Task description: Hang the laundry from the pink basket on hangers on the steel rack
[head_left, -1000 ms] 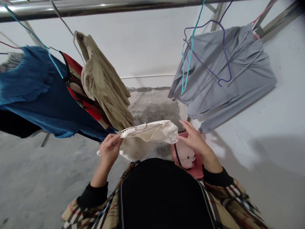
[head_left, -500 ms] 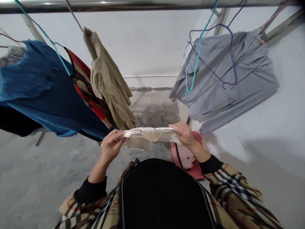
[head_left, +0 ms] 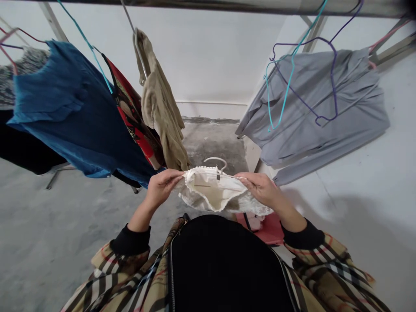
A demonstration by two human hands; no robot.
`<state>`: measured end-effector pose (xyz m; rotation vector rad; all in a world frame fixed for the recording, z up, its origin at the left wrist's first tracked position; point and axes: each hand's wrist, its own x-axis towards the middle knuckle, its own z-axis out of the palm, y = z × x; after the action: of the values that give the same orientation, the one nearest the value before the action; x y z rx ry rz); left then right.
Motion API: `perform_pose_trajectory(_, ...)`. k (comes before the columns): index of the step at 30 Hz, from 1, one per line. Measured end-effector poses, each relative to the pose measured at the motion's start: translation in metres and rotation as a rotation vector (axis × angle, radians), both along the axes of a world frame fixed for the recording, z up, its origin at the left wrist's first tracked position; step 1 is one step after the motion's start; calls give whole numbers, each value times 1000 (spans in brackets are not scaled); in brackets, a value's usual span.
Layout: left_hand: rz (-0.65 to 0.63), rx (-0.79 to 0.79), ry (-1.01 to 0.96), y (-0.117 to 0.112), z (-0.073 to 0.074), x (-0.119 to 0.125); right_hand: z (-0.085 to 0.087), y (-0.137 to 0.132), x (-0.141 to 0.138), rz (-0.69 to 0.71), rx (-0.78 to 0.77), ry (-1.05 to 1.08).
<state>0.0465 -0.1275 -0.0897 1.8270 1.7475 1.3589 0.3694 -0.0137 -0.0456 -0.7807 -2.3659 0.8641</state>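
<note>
- Since the earlier frame, cream garment [head_left: 212, 193] opened downward; white hanger [head_left: 215, 162] hook now shows.
- I see left hand [head_left: 162, 187] and right hand [head_left: 261, 188] pinching its top edges, chest-high above the floor.

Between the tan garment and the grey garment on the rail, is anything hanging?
No. In the head view, the rail between the tan garment and grey garment carries nothing; only white wall and concrete floor show behind.

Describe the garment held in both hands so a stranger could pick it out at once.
Below the metal clothes rail, between the hanging blue top and grey garment, the left hand and right hand hold a small cream lace-edged garment on a white hanger. It alone is not hanging from the rail, and is the palest piece.
</note>
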Motion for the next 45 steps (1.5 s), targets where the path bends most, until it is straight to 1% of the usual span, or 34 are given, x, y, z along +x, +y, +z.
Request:
perform_pose_trajectory(1,80,-6,-22,-2,-3,-6,1,2,5,-22,10,2)
perform_pose_trajectory(3,306,13,-82,-3,-10,-17,1,3,15,-77,32,6)
perform_pose_trajectory(5,514,98,-113,-2,-14,-23,1,3,22,-123,48,0)
perform_pose_trajectory(6,568,152,-96,0,-15,-24,1,1,23,-135,56,-5)
perform_pose_trajectory(7,576,197,-56,2,-15,-22,1,0,23,-142,64,-8)
perform_pose_trajectory(8,532,218,5,5,-15,-19,2,-2,21,-142,73,-10)
perform_pose_trajectory(9,441,205,79,8,-14,-14,2,-4,19,-140,82,-11)
perform_pose_trajectory(11,196,96,220,13,-13,-2,3,-7,14,-140,100,-12)
perform_pose_trajectory(12,96,30,277,15,-14,5,3,-8,12,-149,107,-8)
perform_pose_trajectory(13,29,-27,321,17,-16,11,4,-9,11,-162,111,-3)
perform_pose_trajectory(14,-2,-64,348,19,-18,17,5,-10,11,-174,110,0)
perform_pose_trajectory(16,2,-76,354,22,-21,24,10,-12,15,-153,75,-13)
perform_pose_trajectory(18,20,-33,318,24,-22,25,17,-12,24,-59,-15,-62)
perform_pose_trajectory(20,43,22,271,26,-18,21,25,-10,37,30,-135,-154)
perform_pose_trajectory(22,80,69,227,29,-12,15,30,-7,52,63,-216,-235)
perform_pose_trajectory(25,152,125,171,35,-4,8,30,-3,71,73,-220,-247)
perform_pose_trajectory(27,196,152,159,41,-1,8,26,0,78,17,-213,-183)
perform_pose_trajectory(29,257,178,161,46,-1,10,23,2,80,-122,-219,-94)
perform_pose_trajectory(31,323,204,164,46,-4,16,23,5,78,-286,-191,0)
perform_pose_trajectory(33,337,213,168,41,-11,23,29,10,73,-414,-104,94)
perform_pose_trajectory(36,247,162,181,23,-30,36,45,20,59,-527,59,199)
perform_pose_trajectory(39,180,100,168,4,-51,47,66,30,35,-576,215,266)
perform_pose_trajectory(41,158,75,142,-4,-61,50,80,39,14,-589,314,309)
perform_pose_trajectory(43,153,56,112,-9,-67,48,91,51,-11,-590,390,350)
perform_pose_trajectory(45,156,47,84,-11,-69,45,99,68,-37,-594,442,388)
